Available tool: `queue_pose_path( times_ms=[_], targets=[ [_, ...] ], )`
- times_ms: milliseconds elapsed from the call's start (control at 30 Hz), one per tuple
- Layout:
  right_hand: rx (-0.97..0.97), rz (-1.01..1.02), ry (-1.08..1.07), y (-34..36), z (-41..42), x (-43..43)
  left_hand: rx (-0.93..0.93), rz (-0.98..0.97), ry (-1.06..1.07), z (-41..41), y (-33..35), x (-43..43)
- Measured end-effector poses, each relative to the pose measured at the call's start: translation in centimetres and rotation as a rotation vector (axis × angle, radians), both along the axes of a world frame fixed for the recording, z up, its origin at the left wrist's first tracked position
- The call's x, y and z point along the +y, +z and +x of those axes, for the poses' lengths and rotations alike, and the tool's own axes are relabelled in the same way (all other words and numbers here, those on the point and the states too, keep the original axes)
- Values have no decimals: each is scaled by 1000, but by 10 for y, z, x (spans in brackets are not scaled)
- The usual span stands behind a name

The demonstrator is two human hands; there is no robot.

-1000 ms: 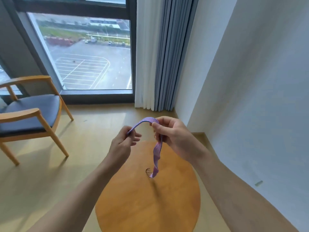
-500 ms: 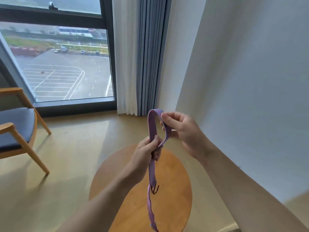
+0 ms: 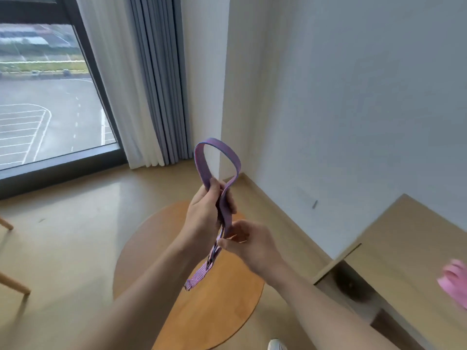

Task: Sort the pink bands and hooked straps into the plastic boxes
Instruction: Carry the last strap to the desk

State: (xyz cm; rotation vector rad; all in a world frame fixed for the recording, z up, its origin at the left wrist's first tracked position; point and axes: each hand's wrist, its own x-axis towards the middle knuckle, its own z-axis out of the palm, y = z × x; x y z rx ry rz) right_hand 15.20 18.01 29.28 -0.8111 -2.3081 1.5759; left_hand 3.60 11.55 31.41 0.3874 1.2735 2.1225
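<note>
My strap (image 3: 226, 210) is lilac-pink with fine lengthwise stripes; the round table (image 3: 214, 311) is honey-orange; one curtain (image 3: 161, 97) is grey, the sheer curtain (image 3: 118, 97) white; a blurred pink thing (image 3: 453, 281) shows at right.

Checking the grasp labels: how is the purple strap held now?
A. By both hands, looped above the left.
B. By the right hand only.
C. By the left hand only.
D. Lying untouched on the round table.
A: the left hand grips the doubled purple strap under its loop, and the right hand pinches it lower down.
</note>
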Motion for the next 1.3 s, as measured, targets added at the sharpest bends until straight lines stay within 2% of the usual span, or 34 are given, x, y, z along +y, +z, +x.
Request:
queue_pose_path(
  times_ms=[133, 300, 400, 500, 533, 567, 600, 667, 700, 733, 767, 833, 900, 1000, 1100, 1167, 1300],
  targets=[
    [128, -19, -82, 20, 26, 15, 119, -107, -50, 6, -14, 4],
    [376, -184, -222, 67, 64, 48, 107, -174, -379, 59, -39, 29],
    [379, -224, -362, 76, 101, 78, 61, -200, -518, 99, -43, 50],
    [307, -256, -513, 62, 155, 108, 153, -265, -664, 136, -37, 69],
    [241, -195, -555, 54, 175, 115, 211, -287, -731, 147, -35, 75],
    [132, -30, -583, 45, 196, 120, 292, -322, -793, 160, -33, 82],
    [28, 231, -556, 38, 219, 123, 385, -374, -842, 173, -31, 89],
    [-128, 750, -290, 23, 260, 125, 577, -492, -905, 203, -28, 106],
    [-202, 865, -138, 16, 277, 126, 668, -530, -940, 219, -26, 115],
    [-255, 858, -39, 10, 293, 127, 755, -557, -983, 236, -24, 124],
    [-274, 754, 2, 5, 310, 129, 833, -574, -1031, 254, -22, 134],
    [-237, 515, -15, -2, 344, 133, 998, -605, -1102, 286, -20, 150],
    [-214, 411, -65, -7, 377, 136, 1124, -629, -1126, 315, -16, 164],
    [-220, 288, -231, -15, 416, 134, 1178, -606, -1146, 363, -16, 188],
    [-227, 340, -499, -27, 457, 139, 1315, -593, -1044, 408, -18, 212],
    [-212, 306, -581, -27, 492, 142, 1307, -553, -1040, 431, -20, 224],
    [-137, 250, -658, -8, 563, 146, 1223, -466, -1223, 474, -28, 246]
  ],
)
